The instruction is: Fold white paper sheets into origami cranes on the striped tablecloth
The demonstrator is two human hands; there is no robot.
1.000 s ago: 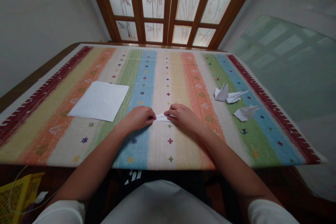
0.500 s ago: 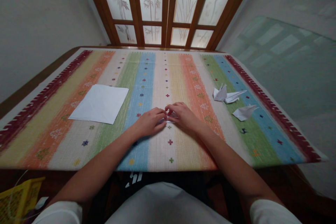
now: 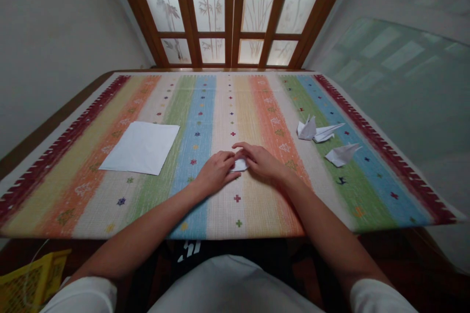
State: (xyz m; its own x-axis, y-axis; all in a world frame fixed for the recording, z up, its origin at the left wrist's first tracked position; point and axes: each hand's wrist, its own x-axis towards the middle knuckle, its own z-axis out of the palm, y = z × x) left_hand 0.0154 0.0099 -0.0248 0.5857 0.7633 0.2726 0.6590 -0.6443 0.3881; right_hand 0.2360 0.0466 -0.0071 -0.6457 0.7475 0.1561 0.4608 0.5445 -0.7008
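A small folded piece of white paper (image 3: 240, 165) lies on the tablecloth in front of me, partly covered by my fingers. My left hand (image 3: 216, 170) holds its left side, with the thumb along the near edge and the fingertips on the far edge. From the right, my right hand (image 3: 262, 161) has its curled fingers on the paper's right side, and its index finger reaches out over the far edge. The right thumb is mostly hidden.
To the left lies a stack of square white paper (image 3: 141, 149). Three folded paper cranes (image 3: 341, 154) rest on the right side of the striped tablecloth (image 3: 251, 210). A yellow plastic basket (image 3: 35, 279) is below the table at lower left.
More of the folded paper's white surface now shows between my hands. My right hand has shifted slightly right and its index finger has straightened; the left thumb now stretches along the near edge.
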